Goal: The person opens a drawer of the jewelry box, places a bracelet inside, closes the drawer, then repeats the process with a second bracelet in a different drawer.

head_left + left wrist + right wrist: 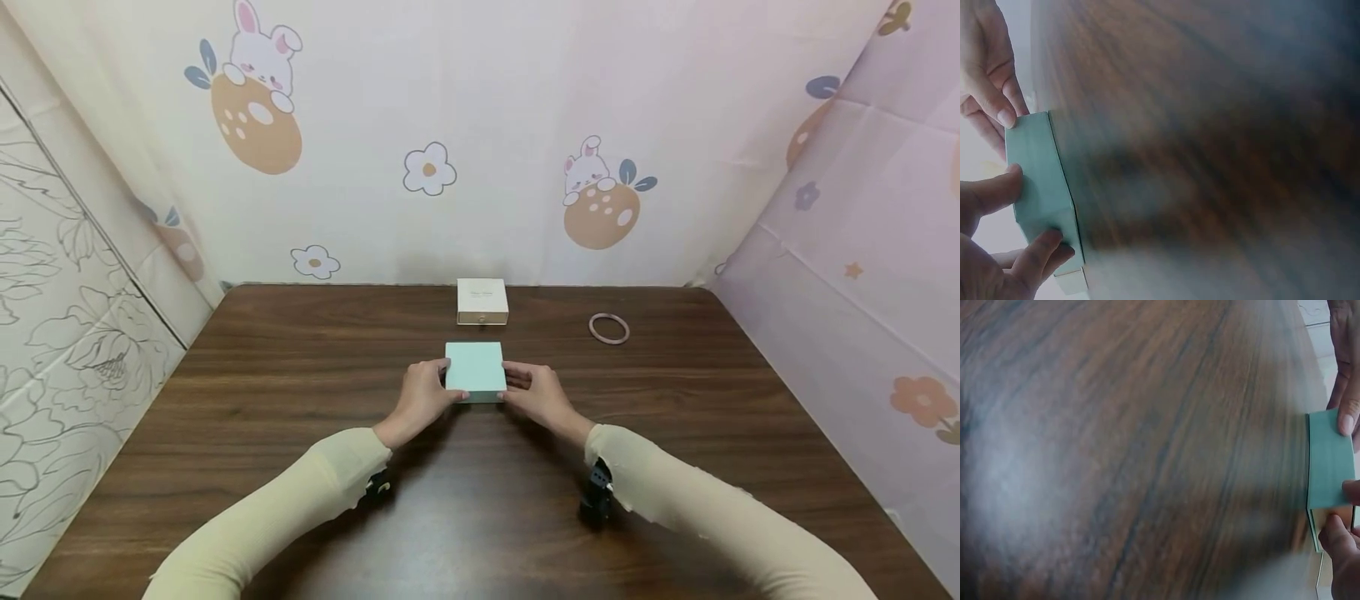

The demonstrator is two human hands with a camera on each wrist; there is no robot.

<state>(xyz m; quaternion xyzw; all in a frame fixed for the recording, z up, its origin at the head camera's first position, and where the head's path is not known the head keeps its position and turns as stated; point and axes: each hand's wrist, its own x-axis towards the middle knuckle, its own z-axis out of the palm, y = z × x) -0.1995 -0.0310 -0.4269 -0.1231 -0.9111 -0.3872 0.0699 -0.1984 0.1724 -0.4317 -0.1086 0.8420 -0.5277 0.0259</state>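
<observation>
A mint-green box (476,367) sits flat on the brown wooden table, between both hands. My left hand (422,392) grips its left end, thumb at the near corner and fingers along the side. Opposite it, my right hand (542,396) holds the right end in the same way. In the left wrist view, the left fingers press the green side of the box (1038,165). The right wrist view shows a tan end face framed by a green edge on the box (1330,459), with a right fingertip against it.
Just behind the green box stands a small white box (482,300) with a tan front and a small knob. A pale pinkish ring-shaped bangle (591,326) lies at the back right of the table (300,367). Patterned curtains (495,100) border the table's back and sides.
</observation>
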